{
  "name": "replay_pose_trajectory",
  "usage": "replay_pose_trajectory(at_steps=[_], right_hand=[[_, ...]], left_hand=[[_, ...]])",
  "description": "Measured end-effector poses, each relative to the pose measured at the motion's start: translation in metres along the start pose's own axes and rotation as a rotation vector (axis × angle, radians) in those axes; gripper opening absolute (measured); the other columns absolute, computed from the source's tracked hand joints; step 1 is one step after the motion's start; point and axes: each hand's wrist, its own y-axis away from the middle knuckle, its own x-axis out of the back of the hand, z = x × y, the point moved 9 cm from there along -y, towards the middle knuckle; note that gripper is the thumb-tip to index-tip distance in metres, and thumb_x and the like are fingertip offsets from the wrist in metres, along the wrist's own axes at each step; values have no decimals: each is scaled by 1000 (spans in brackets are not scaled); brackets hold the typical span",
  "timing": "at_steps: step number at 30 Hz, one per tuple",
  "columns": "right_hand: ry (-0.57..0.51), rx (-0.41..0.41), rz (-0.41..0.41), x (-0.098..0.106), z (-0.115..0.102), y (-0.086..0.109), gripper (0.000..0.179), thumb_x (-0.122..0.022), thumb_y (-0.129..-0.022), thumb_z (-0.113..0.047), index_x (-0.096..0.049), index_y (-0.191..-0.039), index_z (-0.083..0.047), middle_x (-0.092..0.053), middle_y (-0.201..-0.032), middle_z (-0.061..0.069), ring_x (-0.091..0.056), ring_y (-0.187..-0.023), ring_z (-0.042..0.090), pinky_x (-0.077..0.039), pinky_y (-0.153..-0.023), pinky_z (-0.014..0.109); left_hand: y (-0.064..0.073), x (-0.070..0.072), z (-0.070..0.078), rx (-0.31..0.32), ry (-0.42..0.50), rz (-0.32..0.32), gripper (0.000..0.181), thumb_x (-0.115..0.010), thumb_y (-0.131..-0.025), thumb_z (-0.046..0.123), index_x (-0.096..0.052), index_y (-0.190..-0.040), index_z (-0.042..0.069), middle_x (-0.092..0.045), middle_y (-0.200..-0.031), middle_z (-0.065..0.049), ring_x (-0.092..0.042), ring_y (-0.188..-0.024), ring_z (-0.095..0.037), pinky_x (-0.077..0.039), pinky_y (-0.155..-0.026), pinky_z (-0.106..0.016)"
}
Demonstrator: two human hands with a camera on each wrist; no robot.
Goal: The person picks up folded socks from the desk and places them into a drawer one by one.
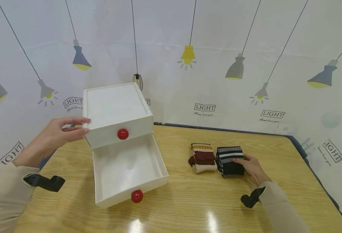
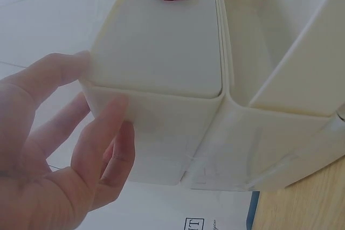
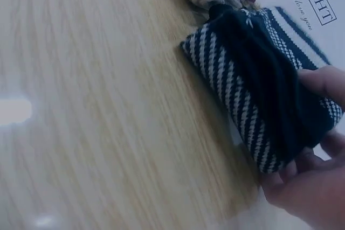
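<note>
A white two-drawer box point(image 1: 117, 100) with red knobs stands on the table, its lower drawer point(image 1: 130, 165) pulled out and its upper one closed. My left hand point(image 1: 67, 131) touches the box's left front corner; in the left wrist view the fingers point(image 2: 110, 127) rest against its side, fairly straight. On the right, my right hand point(image 1: 253, 168) holds a folded pair of black-and-white socks point(image 1: 229, 161). The right wrist view has the thumb on top of these socks point(image 3: 253, 90) and the other fingers under their edge. Beside them lies a folded pair of maroon, cream and mustard socks point(image 1: 203, 158).
The light wooden table point(image 1: 194, 200) reaches back to a white wall covering point(image 1: 165, 48) printed with hanging lamps. The pulled-out drawer juts toward the front, left of both sock pairs. A black wrist mount point(image 1: 44, 182) sits at the left sleeve, another point(image 1: 252, 197) at the right.
</note>
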Motion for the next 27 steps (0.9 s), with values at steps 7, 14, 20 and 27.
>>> replay_pose_trajectory(at_steps=[7, 14, 20, 27], right_hand=[[-89, 60, -21, 0, -5, 7, 56, -62, -84, -18, -32, -127, 1, -44, -116, 11, -56, -81, 5, -49, -72, 29], [-52, 58, 5, 7, -10, 18, 57, -65, -82, -25, -34, -125, -6, -35, -129, 14, -51, -88, 3, -46, -79, 30], [-82, 129, -8, 9, -35, 33, 61, -63, -83, -25, -28, -130, -4, -38, -121, 7, -53, -86, -1, -48, -76, 25], [-106, 212, -101, -20, -76, 51, 47, -63, -83, -19, -37, -120, -8, -47, -107, -4, -56, -88, 4, -50, -73, 27]], left_hand=[[0, 0, 1, -4, -4, -1, 52, -57, -87, 30, -42, -129, 2, -41, -126, -22, -38, -116, -42, -36, -86, -59], [0, 0, 1, 5, -4, -8, 52, -56, -87, 31, -41, -130, 3, -41, -126, -22, -37, -117, -42, -35, -86, -59], [1, 0, 0, 6, -3, -12, 52, -56, -87, 31, -42, -130, 4, -41, -126, -21, -36, -118, -42, -34, -87, -59], [0, 1, -1, 3, -32, -9, 51, -55, -88, 31, -42, -130, 6, -42, -125, -17, -40, -115, -37, -40, -85, -51]])
